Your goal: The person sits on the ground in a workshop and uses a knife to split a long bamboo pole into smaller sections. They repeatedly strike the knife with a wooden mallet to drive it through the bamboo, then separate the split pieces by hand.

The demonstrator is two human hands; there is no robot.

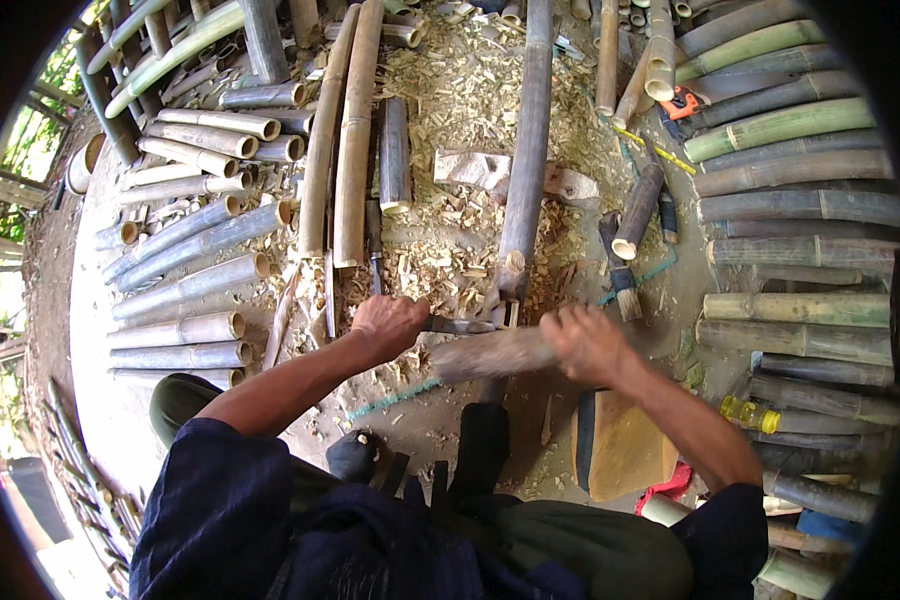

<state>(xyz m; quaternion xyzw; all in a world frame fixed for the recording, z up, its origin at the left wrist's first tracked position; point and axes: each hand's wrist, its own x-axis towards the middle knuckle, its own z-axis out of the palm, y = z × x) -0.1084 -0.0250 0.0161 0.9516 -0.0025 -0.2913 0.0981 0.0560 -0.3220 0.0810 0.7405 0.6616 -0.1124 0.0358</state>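
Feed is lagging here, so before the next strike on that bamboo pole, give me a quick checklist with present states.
1. Left hand grips the knife: ok.
2. Right hand holds the wooden mallet: ok.
3. Blade seated in the end of the bamboo pole: cannot tell, blurred.
4. Pole propped on the wood block: ok.
5. Left fingers clear of the mallet: ok, apart.
6. Ground free of loose chips: not ok.
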